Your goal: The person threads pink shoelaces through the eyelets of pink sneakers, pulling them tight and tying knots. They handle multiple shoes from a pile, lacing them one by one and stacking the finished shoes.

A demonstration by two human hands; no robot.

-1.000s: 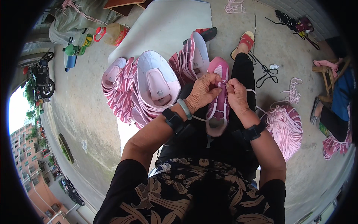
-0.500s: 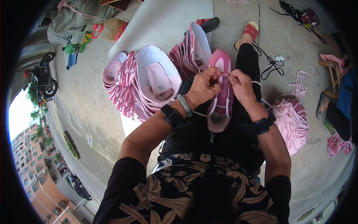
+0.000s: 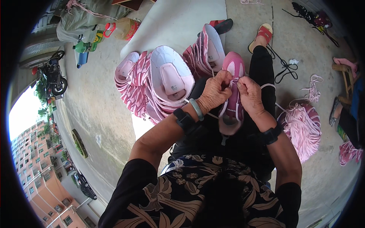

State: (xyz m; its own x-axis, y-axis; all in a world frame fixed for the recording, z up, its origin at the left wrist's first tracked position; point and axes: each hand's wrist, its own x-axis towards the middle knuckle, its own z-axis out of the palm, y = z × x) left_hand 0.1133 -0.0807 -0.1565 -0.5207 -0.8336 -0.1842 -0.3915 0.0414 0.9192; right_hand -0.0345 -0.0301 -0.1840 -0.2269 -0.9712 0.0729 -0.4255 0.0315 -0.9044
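Observation:
A pink and magenta shoe (image 3: 233, 60) lies across my lap, toe pointing away. Its upper is partly laced with a pale lace (image 3: 237, 105). My left hand (image 3: 213, 90) is closed in a pinch at the lace row from the left side. From the right, my right hand (image 3: 251, 95) pinches the lace with thumb and fingertips. The fingers cover part of the lacing, so the exact loops are hidden. Loose ends of the lace run out past my hands on both sides.
Nested pink shoe uppers (image 3: 173, 81) stand at left, with another stack (image 3: 213, 49) behind. A heap of pink laces (image 3: 302, 129) sits at right. A bottle with a red handle (image 3: 123, 29) stands far left. Another person's foot in a dark shoe (image 3: 334, 110) shows at right.
The whole view has shifted, so everything sits slightly further right. Both hands stay at the lacing, fingers a little apart from their earlier position.

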